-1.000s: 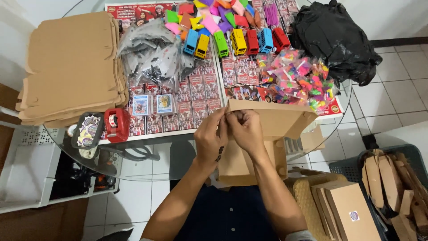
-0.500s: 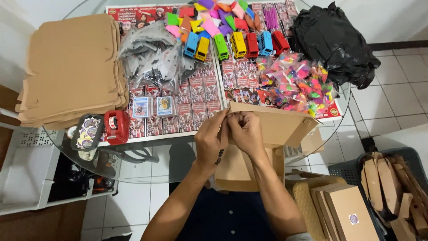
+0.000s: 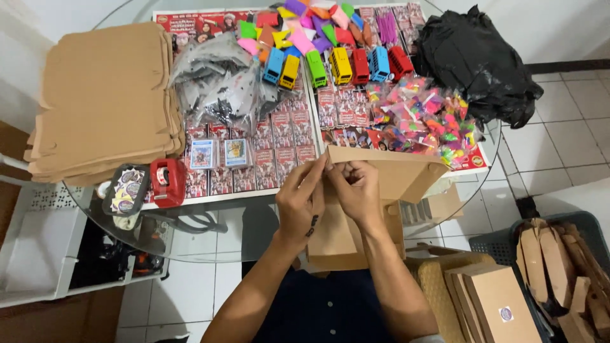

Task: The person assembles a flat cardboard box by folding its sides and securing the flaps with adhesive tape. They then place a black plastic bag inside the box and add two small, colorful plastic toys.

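Note:
Both my hands hold a brown cardboard box [image 3: 394, 174] over the near edge of a round glass table [image 3: 190, 248]. My left hand [image 3: 300, 200] pinches the box's upper left edge with its fingertips. Touching it from the right, my right hand [image 3: 356, 190] grips the same edge. The box's flap points right and its lower part hangs toward my lap, partly hidden by my hands.
A stack of flat cardboard sheets [image 3: 101, 101] lies at the left. Toy buses [image 3: 337, 63], colourful packets [image 3: 426, 121], card sheets [image 3: 254, 159], a red tape dispenser [image 3: 166, 181] and a black bag [image 3: 476, 63] cover the table. Finished boxes [image 3: 502, 305] stand at lower right.
The box has tilted slightly and shifted a little right and down while my fingers worked along its upper edge. Both hands stay on it.

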